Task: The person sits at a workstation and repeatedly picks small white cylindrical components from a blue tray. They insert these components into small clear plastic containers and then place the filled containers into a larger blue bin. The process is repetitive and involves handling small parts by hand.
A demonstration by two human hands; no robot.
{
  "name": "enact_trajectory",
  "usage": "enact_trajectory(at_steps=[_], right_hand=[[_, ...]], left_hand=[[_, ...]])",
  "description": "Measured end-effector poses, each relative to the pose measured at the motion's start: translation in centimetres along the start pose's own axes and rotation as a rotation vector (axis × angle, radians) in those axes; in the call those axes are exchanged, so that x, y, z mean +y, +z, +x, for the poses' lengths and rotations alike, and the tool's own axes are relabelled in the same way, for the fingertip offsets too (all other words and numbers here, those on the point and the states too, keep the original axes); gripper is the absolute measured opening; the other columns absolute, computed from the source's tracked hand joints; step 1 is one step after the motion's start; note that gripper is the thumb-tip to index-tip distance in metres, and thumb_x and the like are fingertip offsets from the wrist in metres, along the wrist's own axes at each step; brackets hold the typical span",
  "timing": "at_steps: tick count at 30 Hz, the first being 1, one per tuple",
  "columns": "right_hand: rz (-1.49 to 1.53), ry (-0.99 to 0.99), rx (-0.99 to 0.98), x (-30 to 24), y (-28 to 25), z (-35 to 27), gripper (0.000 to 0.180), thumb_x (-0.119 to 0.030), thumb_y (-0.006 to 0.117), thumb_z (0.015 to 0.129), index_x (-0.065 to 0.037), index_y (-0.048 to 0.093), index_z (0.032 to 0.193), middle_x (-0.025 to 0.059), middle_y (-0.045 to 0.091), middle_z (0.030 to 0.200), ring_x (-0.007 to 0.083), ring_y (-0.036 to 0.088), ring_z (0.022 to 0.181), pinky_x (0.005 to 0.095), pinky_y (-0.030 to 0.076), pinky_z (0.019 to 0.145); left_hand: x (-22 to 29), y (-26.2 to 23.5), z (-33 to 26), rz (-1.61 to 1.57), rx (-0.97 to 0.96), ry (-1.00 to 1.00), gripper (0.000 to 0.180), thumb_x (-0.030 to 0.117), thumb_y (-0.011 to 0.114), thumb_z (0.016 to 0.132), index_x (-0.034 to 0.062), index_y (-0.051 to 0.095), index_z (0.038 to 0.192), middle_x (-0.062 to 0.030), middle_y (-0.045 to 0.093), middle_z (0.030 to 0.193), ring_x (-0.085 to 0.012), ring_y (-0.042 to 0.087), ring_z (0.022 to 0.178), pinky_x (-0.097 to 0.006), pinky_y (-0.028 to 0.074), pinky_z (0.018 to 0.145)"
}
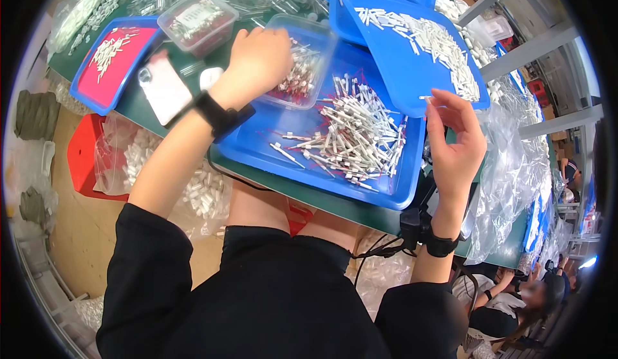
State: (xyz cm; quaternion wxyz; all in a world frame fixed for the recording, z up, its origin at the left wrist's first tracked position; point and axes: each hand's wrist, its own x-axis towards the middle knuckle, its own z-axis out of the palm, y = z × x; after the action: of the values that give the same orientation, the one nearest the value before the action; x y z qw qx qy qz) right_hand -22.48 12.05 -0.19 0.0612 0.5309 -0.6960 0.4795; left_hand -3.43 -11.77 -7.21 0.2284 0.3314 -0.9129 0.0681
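Note:
My right hand is at the near corner of a tilted blue tray strewn with short white tubes. Thumb and forefinger pinch one small white tube. Over a clear plastic box my left hand is bent with its fingers curled down; its fingertips and anything in them are hidden. Small white pieces with red wires lie in that box. Below both hands, a larger blue tray holds the box and a heap of white tubes with thin red wires.
To the left are a white phone, a lidless clear tub of small parts and a blue-rimmed red tray. Plastic bags and grey metal posts stand on the right. Other people sit at lower right.

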Motion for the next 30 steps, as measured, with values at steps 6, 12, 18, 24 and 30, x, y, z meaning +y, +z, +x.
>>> enact_trajectory(at_steps=[6, 12, 18, 24, 30], right_hand=[[-0.436, -0.38, -0.335, -3.8, -1.8, 0.4, 0.022, 0.006, 0.061, 0.074, -0.004, 0.062, 0.094, 0.0137, 0.059, 0.081, 0.0316, 0.062, 0.074, 0.0369, 0.049, 0.062], [-0.879, -0.374, -1.003, -17.8, -4.8, -1.3, 0.009, -0.006, 0.063, 0.07, -0.004, 0.054, 0.07, 0.0073, 0.05, 0.071, 0.0214, 0.057, 0.069, 0.0367, 0.045, 0.058], [-1.033, -0.588, -1.209, -20.9, -6.4, -1.5, 0.006, -0.011, 0.059, 0.079, -0.009, 0.057, 0.074, 0.002, 0.047, 0.074, 0.0148, 0.05, 0.071, 0.0277, 0.039, 0.06], [-0.625, -0.429, -1.114, -18.8, -7.4, 0.8, 0.004, -0.005, 0.063, 0.069, -0.004, 0.06, 0.072, 0.0062, 0.053, 0.072, 0.0197, 0.057, 0.068, 0.0314, 0.044, 0.056], [-0.063, -0.35, -0.492, -8.3, -2.6, 2.8, 0.022, 0.011, 0.067, 0.073, 0.001, 0.072, 0.092, 0.0103, 0.066, 0.087, 0.0209, 0.066, 0.073, 0.0279, 0.051, 0.063]], left_hand=[[-0.2, -2.4, 0.6, -0.467, 0.138, -0.09, 0.013, 0.013, 0.061, 0.091, 0.0022, 0.06, 0.099, -0.0137, 0.07, 0.083, -0.0283, 0.068, 0.073, -0.037, 0.051, 0.067], [0.5, -4.5, 0.5, -0.733, 0.187, -0.049, 0.013, 0.011, 0.068, 0.088, 0.0012, 0.066, 0.096, -0.0083, 0.071, 0.084, -0.0176, 0.069, 0.072, -0.028, 0.052, 0.064], [0.7, -4.8, 0.0, -0.776, 0.343, 0.084, 0.009, 0.009, 0.068, 0.087, 0.004, 0.066, 0.094, -0.0097, 0.071, 0.085, -0.0245, 0.068, 0.075, -0.031, 0.052, 0.066], [2.9, -7.4, -0.7, -1.041, 0.245, -0.025, 0.011, 0.01, 0.061, 0.093, 0.0051, 0.06, 0.103, -0.0096, 0.061, 0.069, -0.0193, 0.058, 0.057, -0.031, 0.044, 0.054], [4.5, -9.7, -2.9, -1.088, 0.088, 0.136, 0.026, -0.002, 0.057, 0.091, 0.0034, 0.064, 0.115, -0.0043, 0.064, 0.082, -0.0112, 0.06, 0.072, -0.025, 0.047, 0.066]])
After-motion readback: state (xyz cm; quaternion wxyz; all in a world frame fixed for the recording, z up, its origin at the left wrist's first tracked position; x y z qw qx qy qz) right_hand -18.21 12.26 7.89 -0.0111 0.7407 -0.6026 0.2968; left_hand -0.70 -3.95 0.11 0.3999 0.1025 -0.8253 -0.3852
